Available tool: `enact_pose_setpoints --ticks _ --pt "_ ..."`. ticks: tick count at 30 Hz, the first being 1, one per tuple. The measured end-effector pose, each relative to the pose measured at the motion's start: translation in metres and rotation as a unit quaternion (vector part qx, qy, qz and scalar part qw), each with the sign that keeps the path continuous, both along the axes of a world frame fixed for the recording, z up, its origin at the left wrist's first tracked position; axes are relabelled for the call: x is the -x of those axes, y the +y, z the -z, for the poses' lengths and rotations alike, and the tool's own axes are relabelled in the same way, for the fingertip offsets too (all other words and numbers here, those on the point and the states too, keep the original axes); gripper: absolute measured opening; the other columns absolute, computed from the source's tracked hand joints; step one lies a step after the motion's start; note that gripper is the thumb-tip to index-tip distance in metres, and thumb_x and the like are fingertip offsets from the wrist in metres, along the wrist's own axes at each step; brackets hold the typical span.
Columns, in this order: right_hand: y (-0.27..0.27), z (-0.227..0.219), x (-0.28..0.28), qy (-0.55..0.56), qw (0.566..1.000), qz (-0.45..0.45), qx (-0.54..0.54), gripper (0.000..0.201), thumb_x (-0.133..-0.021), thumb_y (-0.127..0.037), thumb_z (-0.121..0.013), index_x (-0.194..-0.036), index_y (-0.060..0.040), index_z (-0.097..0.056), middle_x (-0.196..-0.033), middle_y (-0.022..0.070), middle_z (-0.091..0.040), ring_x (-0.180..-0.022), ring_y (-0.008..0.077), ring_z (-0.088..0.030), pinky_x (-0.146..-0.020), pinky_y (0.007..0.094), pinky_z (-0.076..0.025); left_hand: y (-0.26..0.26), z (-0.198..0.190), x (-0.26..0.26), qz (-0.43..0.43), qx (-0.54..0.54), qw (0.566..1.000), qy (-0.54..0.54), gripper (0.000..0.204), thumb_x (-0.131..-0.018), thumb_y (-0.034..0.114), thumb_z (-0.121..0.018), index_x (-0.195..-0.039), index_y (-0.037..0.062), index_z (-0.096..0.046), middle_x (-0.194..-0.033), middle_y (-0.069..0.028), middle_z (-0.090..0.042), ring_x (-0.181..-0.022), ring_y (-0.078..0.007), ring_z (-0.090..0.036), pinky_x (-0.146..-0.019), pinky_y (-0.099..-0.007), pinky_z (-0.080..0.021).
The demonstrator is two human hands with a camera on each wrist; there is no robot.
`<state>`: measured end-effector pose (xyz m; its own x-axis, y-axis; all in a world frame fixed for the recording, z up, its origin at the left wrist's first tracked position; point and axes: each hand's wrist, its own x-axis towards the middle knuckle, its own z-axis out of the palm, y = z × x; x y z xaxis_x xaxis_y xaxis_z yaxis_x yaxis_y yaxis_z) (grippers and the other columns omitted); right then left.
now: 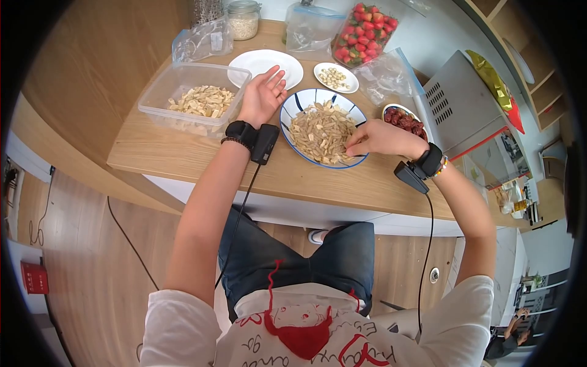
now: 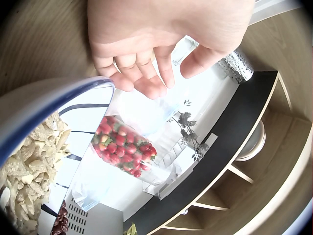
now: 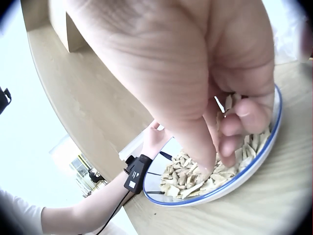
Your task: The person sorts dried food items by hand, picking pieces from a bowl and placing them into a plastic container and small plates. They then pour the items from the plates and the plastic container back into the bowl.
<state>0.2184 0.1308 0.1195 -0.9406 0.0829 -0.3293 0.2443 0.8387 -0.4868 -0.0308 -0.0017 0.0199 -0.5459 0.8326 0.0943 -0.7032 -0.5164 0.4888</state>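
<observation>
Reaching with right hand (image 1: 386,138) into dried slices (image 1: 318,131), heaped in blue-rimmed bowl (image 1: 304,99).
Holding a few slices in curled fingers, apparently to gather them; holding left hand (image 1: 262,98) palm-up, loose-fingered and empty, near plastic box (image 1: 158,95), presumably for clearance.

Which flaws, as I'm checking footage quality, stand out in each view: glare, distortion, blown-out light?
Head view: wide-angle bending curves the table, with black corners; left wrist view: brightness whitens the area around the strawberries, and the shelves bow; right wrist view: background beyond the left forearm looks washed out, the close right hand looming large.
</observation>
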Motion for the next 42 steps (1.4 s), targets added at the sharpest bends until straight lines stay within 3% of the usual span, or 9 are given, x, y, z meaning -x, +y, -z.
enact_pose_setpoints --ticks 13,19,23,25,26,29,33,36,42 --pt "-0.019 0.008 0.001 0.028 0.989 -0.055 -0.135 0.028 -0.076 -0.023 -0.065 -0.078 0.0051 -0.064 -0.075 0.0207 -0.064 -0.072 0.0319 -0.062 -0.07 0.0377 -0.047 0.002 0.001 0.001 0.0 0.004 1.0 0.001 0.04 -0.088 0.017 -0.048 -0.125 0.0017 -0.045 -0.112 -0.0083 -0.053 -0.093 -0.0172 -0.052 -0.084 -0.033 -0.042" --pt "-0.02 0.012 -0.002 0.029 0.995 -0.01 -0.09 0.023 -0.08 -0.02 -0.063 -0.085 0.0029 -0.063 -0.07 0.0144 -0.059 -0.064 0.0234 -0.057 -0.063 0.0335 -0.044 0.0 0.0 -0.001 0.0 0.008 1.0 0.0 0.039 -0.089 0.017 -0.048 -0.125 0.0019 -0.045 -0.114 -0.0089 -0.052 -0.093 -0.0172 -0.052 -0.084 -0.0331 -0.042" --pt "-0.006 0.019 0.002 0.026 0.994 0.079 0.073 0.022 -0.084 -0.021 -0.061 -0.084 0.0006 -0.063 -0.07 0.0037 -0.057 -0.063 0.0107 -0.051 -0.06 0.026 -0.042 0.0 0.001 0.0 0.002 0.005 1.0 -0.001 0.04 -0.089 0.017 -0.048 -0.126 0.0018 -0.045 -0.114 -0.0093 -0.052 -0.092 -0.0171 -0.052 -0.084 -0.0328 -0.043" --pt "0.002 0.016 0.005 0.024 0.965 0.154 0.211 0.023 -0.085 -0.022 -0.06 -0.085 0.0009 -0.064 -0.067 0.0018 -0.055 -0.059 0.0085 -0.048 -0.056 0.0235 -0.039 -0.001 0.0 0.001 -0.006 0.011 1.0 0.01 0.04 -0.089 0.019 -0.047 -0.125 0.0021 -0.045 -0.116 -0.009 -0.051 -0.093 -0.0175 -0.051 -0.083 -0.0328 -0.043" --pt "0.006 0.013 0.005 -0.01 0.927 0.174 0.332 0.015 -0.089 -0.018 -0.054 -0.083 -0.0042 -0.056 -0.071 -0.0057 -0.044 -0.062 0.0027 -0.039 -0.055 0.018 -0.034 0.001 0.0 -0.001 -0.006 0.013 1.0 0.014 0.041 -0.088 0.02 -0.047 -0.125 0.0022 -0.045 -0.116 -0.0088 -0.051 -0.093 -0.0177 -0.05 -0.083 -0.0328 -0.043" --pt "0.014 0.025 0.007 0.022 0.765 0.269 0.584 0.014 -0.091 -0.016 -0.049 -0.08 -0.0076 -0.048 -0.072 -0.0038 -0.039 -0.062 0.0051 -0.035 -0.054 0.0188 -0.033 0.003 0.002 0.001 -0.01 0.019 1.0 0.011 0.04 -0.089 0.02 -0.047 -0.125 0.002 -0.045 -0.115 -0.009 -0.051 -0.092 -0.0178 -0.05 -0.082 -0.0326 -0.043" --pt "0.011 0.041 0.005 0.025 0.644 0.227 0.73 0.011 -0.088 -0.015 -0.043 -0.082 -0.0056 -0.042 -0.075 0.0007 -0.039 -0.066 0.0098 -0.039 -0.058 0.0221 -0.037 0.004 0.002 0.002 -0.003 0.015 1.0 0.006 0.039 -0.089 0.019 -0.046 -0.125 0.0015 -0.045 -0.115 -0.009 -0.051 -0.091 -0.0176 -0.051 -0.083 -0.0329 -0.044" --pt "0.006 0.039 0.006 0.068 0.594 0.241 0.765 0.013 -0.088 -0.015 -0.041 -0.086 -0.0032 -0.044 -0.078 0.0027 -0.042 -0.07 0.0138 -0.043 -0.064 0.0249 -0.041 0.003 0.002 0.001 -0.003 0.016 1.0 0.009 0.039 -0.089 0.019 -0.046 -0.124 0.0017 -0.045 -0.114 -0.0088 -0.051 -0.09 -0.0175 -0.051 -0.083 -0.0329 -0.044" --pt "0.011 0.047 0.015 0.048 0.559 0.151 0.814 0.025 -0.091 -0.018 -0.041 -0.101 0.0039 -0.048 -0.083 0.0055 -0.045 -0.078 0.014 -0.047 -0.068 0.0248 -0.044 0.003 0.002 0.001 -0.002 0.015 1.0 0.012 0.039 -0.089 0.019 -0.047 -0.124 0.0018 -0.045 -0.115 -0.0089 -0.052 -0.09 -0.0175 -0.051 -0.083 -0.0332 -0.044"
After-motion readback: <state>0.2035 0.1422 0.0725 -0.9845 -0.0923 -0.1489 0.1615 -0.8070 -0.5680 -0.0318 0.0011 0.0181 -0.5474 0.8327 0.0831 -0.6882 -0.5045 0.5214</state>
